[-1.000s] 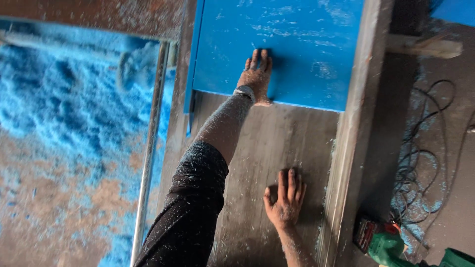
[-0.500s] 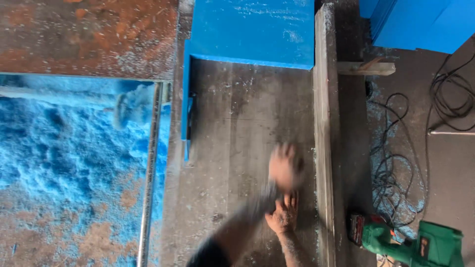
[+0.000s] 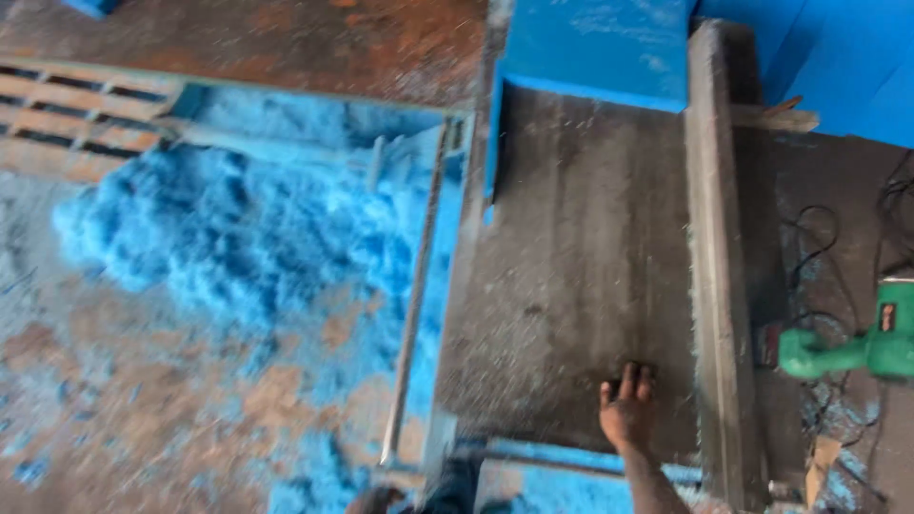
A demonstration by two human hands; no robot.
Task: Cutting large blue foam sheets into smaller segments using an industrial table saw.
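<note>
- The right hand (image 3: 626, 411) lies flat on the gray tabletop (image 3: 571, 266), near the close edge. The fingers point away from the person. It holds nothing.
- The left hand (image 3: 373, 498) may be the brown shape at the very bottom of the view, next to a dark sleeve (image 3: 447, 484). It is too blurry and cut off to tell if it is open or shut.
- The two hands are apart, with the sleeve between them.
- The blue board (image 3: 595, 48) sits at the far end of the tabletop, well apart from the right hand. One side of it lies beside a long wooden rail (image 3: 716, 247) that runs down the right side of the tabletop.
- The tabletop looks dusty, with pale specks all over it.
- On the left, below the tabletop, a big pile of blue crumbs (image 3: 219, 238) covers the floor (image 3: 114, 419). A thin metal bar (image 3: 417, 314) runs along that side.
- On the right lie a green power tool (image 3: 857, 350) and some black cords (image 3: 819, 238), past the rail.
- To do this part well, I think the flat hand should press down evenly, so the person stays steady while leaning over.
- It seems wise to keep the fingers on the bare gray part, away from the rail's edge and the tool.
- The dust could make the hand slip, so a slow, firm push looks better than a quick one.
- If the board is moved, it should probably stay snug against the rail so it stays straight.
</note>
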